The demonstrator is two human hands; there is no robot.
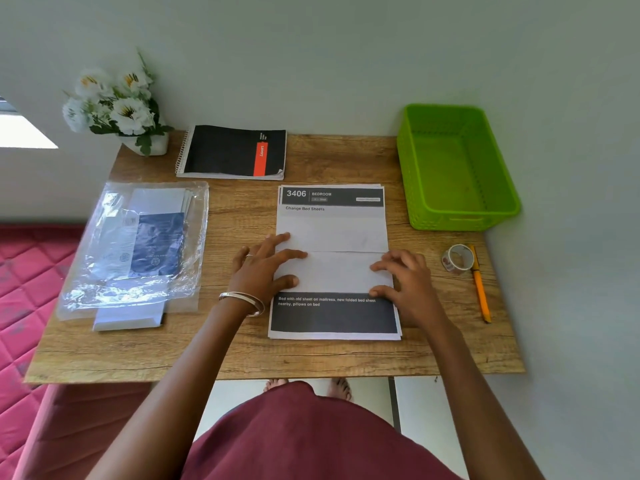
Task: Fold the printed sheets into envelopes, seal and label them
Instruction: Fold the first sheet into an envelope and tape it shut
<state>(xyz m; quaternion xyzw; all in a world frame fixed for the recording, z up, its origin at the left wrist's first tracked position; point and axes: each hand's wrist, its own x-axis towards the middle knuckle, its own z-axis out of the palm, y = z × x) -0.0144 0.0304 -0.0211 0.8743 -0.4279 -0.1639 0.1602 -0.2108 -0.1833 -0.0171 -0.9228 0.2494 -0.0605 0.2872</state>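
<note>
A stack of printed sheets (332,209) lies in the middle of the wooden table (242,355). On top of it sits a folded white sheet (334,268), its fold edges running across the stack. My left hand (266,268) presses on the folded sheet's left end with straight fingers. Over at the sheet's right end, my right hand (403,275) rests with its fingertips bent down on the paper. A clear plastic pack of envelopes (138,247) lies at the left of the table.
A green plastic basket (453,168) stands at the back right. A tape roll (457,258) and an orange pen (480,289) lie near the right edge. A black spiral notebook (235,152) and a pot of white flowers (114,105) sit at the back.
</note>
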